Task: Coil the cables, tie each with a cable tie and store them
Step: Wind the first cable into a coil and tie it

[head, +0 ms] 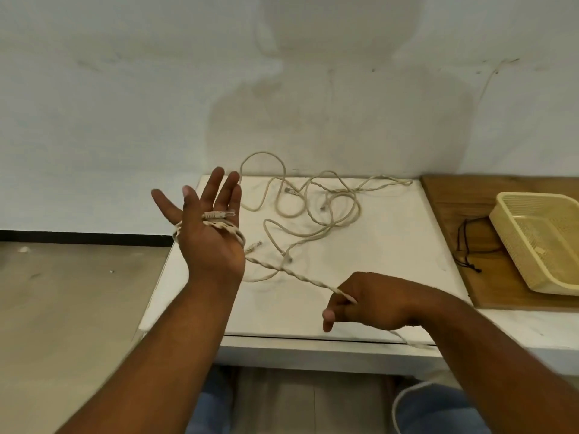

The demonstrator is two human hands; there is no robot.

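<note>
Left hand [210,233] is holding up off the near-left corner of the worktop [391,261], palm toward the camera, fingers straight and spread. It is serving as the former. A couple of turns of the twisted network cable [300,275] are lying round the palm below the fingers, and an RJ45 plug [219,214] is resting across the fingers.

Right hand [360,299] is working low over the front of the worktop, well apart from the left, pinching the same cable between thumb and curled fingers. The run between the hands is hanging nearly taut. Past the right hand the cable is dropping over the front edge toward the lap.

The loose cables [313,208] are sprawling in open loops across the back of the worktop, with more plugs showing among them. A cream mesh basket [517,245] is sitting on a wooden board [454,198] to the right, with black ties [463,245] just beside it.

Handling, as a judgement: light, limp cord with some spring, so it is likely wanting to unwind if tension slackens. The twist is giving grip, so it is not looking slippery. The plug clips look fragile, so better to pinch the cord itself rather than the plugs. Snagging in the loose pile is the risk.
</note>
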